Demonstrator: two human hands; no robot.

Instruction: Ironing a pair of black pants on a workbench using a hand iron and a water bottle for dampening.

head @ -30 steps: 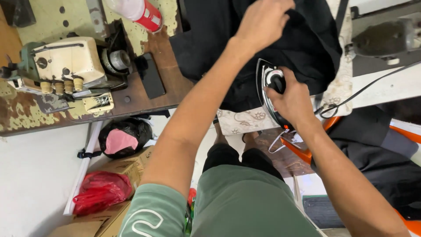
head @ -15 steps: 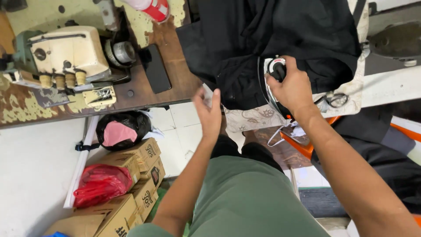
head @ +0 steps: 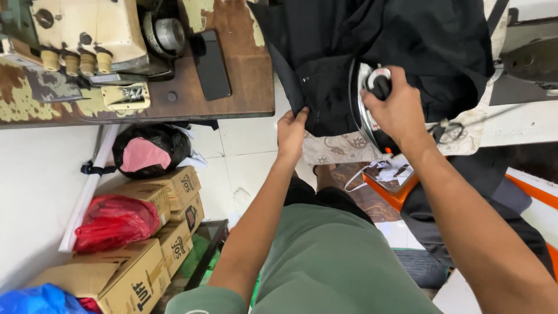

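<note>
While the right hand closes around the black handle of the electric iron, pressing it onto the black garment at upper centre of the frame, the left hand pinches the garment's lower left edge with fingers pressed together, holding the cloth taut over the patterned ironing pad. Judged from this, pressing is under way, and the next move calls for steady tension on that edge, fingers kept apart from the iron just to their right. A sewing machine occupies the wooden counter at upper left.
</note>
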